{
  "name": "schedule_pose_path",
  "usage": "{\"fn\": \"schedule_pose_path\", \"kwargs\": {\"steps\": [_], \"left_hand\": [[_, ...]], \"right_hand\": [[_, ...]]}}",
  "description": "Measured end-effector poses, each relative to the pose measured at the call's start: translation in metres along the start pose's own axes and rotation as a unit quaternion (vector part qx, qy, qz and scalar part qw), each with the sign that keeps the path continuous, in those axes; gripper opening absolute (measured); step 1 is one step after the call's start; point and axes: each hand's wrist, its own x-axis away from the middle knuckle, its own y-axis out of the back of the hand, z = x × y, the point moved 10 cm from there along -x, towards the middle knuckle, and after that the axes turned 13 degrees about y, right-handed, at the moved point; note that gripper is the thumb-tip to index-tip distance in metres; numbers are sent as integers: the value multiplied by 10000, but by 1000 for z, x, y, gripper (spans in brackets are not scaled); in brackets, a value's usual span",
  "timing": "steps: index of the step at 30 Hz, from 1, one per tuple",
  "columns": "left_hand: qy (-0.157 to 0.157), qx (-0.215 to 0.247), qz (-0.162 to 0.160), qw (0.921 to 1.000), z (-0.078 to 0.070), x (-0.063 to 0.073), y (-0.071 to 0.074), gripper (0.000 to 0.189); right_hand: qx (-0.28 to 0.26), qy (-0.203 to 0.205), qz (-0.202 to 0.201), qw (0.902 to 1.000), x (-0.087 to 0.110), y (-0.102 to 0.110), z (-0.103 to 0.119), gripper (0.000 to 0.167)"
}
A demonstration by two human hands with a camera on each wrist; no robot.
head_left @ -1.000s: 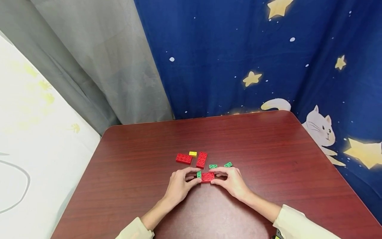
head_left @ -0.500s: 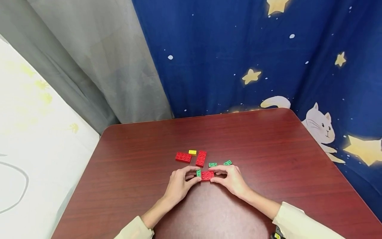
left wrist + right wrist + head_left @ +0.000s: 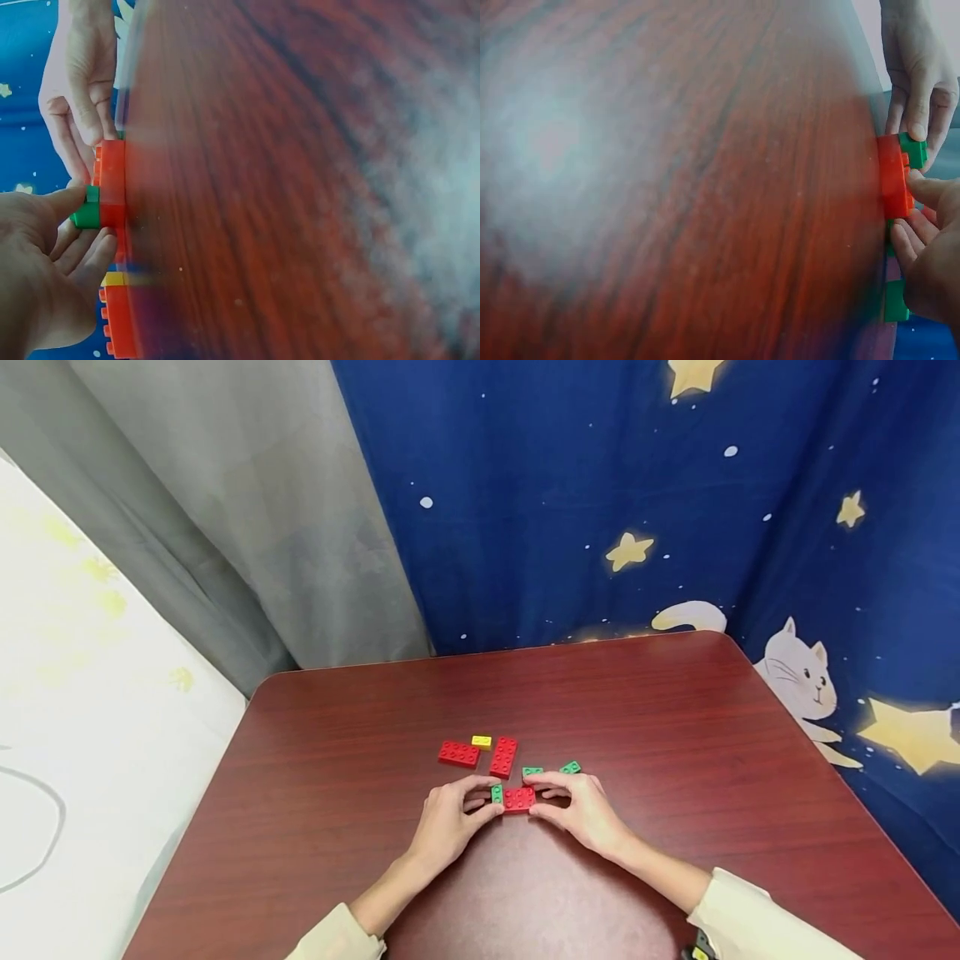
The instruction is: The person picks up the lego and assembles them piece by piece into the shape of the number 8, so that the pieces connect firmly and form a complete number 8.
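Note:
A red building brick (image 3: 519,800) lies near the middle of the table, with a small green brick (image 3: 497,794) on top at its left end. My left hand (image 3: 444,818) pinches the green brick between thumb and fingers. At the opposite end, my right hand (image 3: 585,814) holds the red brick by its near and far sides. The left wrist view shows the green brick (image 3: 88,215) on the studded face of the red brick (image 3: 112,180); whether it is fully pressed down I cannot tell. Fingers partly hide the red brick (image 3: 892,176) in the right wrist view.
Beyond the hands lie two more red bricks, one sideways (image 3: 459,753) and one lengthwise (image 3: 504,757), with a yellow brick (image 3: 482,742) near them. Two small green bricks, one nearer (image 3: 533,771) and one farther right (image 3: 571,767), lie behind the right hand. Curtains hang past the table (image 3: 600,693).

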Motion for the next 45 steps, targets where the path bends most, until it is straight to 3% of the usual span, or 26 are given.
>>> {"fn": "schedule_pose_path", "kwargs": {"steps": [6,12,23,45], "left_hand": [[-30,86,-3,10000,-2,2,0,35],[-19,116,-33,9999,-2,4,-1,36],[-103,142,-72,9998,-4,5,-1,36],[-84,-9,-113,9999,-4,2,2,36]], "right_hand": [[477,305,-754,9955,1,25,7,31],[1225,433,-1384,9818,6,46,7,51],[1515,-387,-1320,9788,12,46,-17,58],[1628,-598,-1383,9751,11,45,-24,49]]}}
